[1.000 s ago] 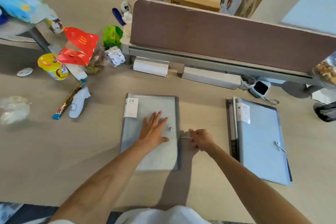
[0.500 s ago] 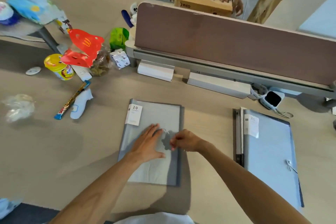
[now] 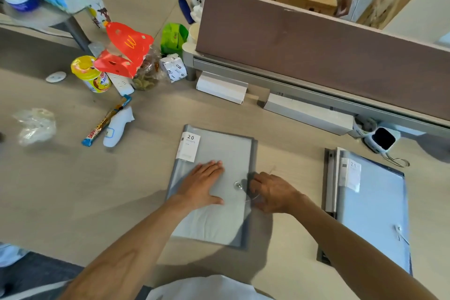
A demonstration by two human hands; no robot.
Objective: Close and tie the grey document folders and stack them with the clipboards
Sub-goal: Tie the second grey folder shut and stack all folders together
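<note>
A closed grey plastic document folder (image 3: 226, 153) with a white "20" label lies flat on the pale wooden tabletop (image 3: 73, 190), straight ahead of the person. The left hand (image 3: 202, 184) rests palm down on its cover, fingers (image 3: 214, 165) spread flat and gripping nothing. The right hand (image 3: 272, 192), at the folder's right edge just beside the round metal button (image 3: 238, 185), has its fingers pinched on a thin white string (image 3: 250, 198). A second grey folder (image 3: 375, 214) lies well apart to the right, atop dark clipboards (image 3: 329, 178).
</note>
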